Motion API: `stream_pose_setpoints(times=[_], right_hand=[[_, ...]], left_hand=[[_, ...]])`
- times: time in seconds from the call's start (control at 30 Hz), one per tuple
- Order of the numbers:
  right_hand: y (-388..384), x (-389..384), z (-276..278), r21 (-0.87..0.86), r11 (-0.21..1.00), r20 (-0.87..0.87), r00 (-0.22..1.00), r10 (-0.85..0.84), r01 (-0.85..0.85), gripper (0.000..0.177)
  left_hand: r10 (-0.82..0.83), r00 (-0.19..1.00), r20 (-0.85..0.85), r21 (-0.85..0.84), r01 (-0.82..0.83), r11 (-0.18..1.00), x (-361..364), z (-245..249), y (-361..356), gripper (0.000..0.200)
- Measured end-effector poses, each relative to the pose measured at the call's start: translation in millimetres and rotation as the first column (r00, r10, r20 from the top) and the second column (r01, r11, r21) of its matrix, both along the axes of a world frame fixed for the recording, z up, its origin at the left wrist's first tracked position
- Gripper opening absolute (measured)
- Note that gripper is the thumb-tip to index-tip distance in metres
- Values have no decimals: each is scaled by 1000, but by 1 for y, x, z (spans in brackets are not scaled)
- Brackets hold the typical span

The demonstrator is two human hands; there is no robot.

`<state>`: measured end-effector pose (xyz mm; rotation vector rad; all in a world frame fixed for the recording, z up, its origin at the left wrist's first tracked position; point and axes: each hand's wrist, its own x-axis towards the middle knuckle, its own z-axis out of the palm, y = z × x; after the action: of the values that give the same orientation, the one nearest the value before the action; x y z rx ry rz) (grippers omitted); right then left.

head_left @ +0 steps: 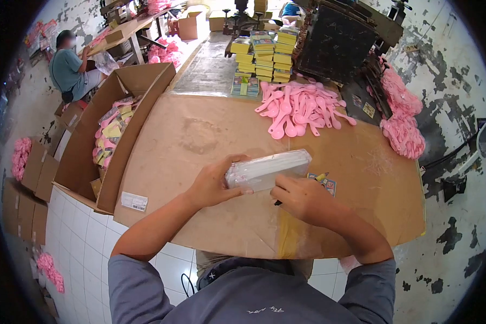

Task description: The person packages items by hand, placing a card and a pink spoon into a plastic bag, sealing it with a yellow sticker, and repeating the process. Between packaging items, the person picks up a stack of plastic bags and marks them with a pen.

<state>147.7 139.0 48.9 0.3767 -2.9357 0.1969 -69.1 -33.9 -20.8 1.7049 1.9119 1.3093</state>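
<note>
Many pink spoons [302, 110] beyond clear pack [270, 166]; yellow stacks [264, 56] behind

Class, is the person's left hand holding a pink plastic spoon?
No, the left hand grips one end of a whitish, clear-plastic-wrapped rectangular pack.

The person wears a dark slate-grey T-shirt [254, 302] with small white script lettering [264, 310] across the chest. The short left sleeve [137, 283] and right sleeve [373, 286] are loose and plain, ending near the elbows; the left hand [217, 181] and right hand [302, 198] are bare. Below show khaki trousers [204, 259] and, at the waist, something black, possibly a pouch, bearing a small white cross-like mark [211, 275].
</note>
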Motion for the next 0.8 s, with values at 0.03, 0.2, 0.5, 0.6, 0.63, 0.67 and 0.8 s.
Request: stream_pose_setpoints(times=[0.03, 0.2, 0.5, 0.6, 0.63, 0.67, 0.8], right_hand=[[1, 5, 1, -51, 998, 20, 1000, -21, 22, 16], [7, 18, 28, -519, 855, -90, 995, -45, -8, 11], [20, 29, 11, -999, -38, -28, 1000, -14, -28, 47], [18, 31, 6, -997, -72, -6, 999, 33, -3, 47], [16, 31, 4, -993, -119, -7, 998, 66, 0, 45], [12, 32, 1, -992, -129, 6, 998, 55, 14, 43], [-3, 29, 2, -988, -89, 129, 992, 1, 129, 39]], left_hand=[[-5, 1000, 17, 2, 5, 1000, 1, 0, 1, 71], [22, 1000, 22, -34, -21, 999, 4, 3, 0, 77], [14, 999, 29, -38, -13, 999, 5, 5, 0, 75], [21, 999, 37, -49, -19, 999, 5, 5, 0, 75], [24, 999, 32, -47, -22, 999, 5, 4, 0, 75], [28, 999, 29, -37, -27, 999, 5, 3, 0, 75], [43, 998, 38, -7, -43, 999, 6, 4, 0, 73]])
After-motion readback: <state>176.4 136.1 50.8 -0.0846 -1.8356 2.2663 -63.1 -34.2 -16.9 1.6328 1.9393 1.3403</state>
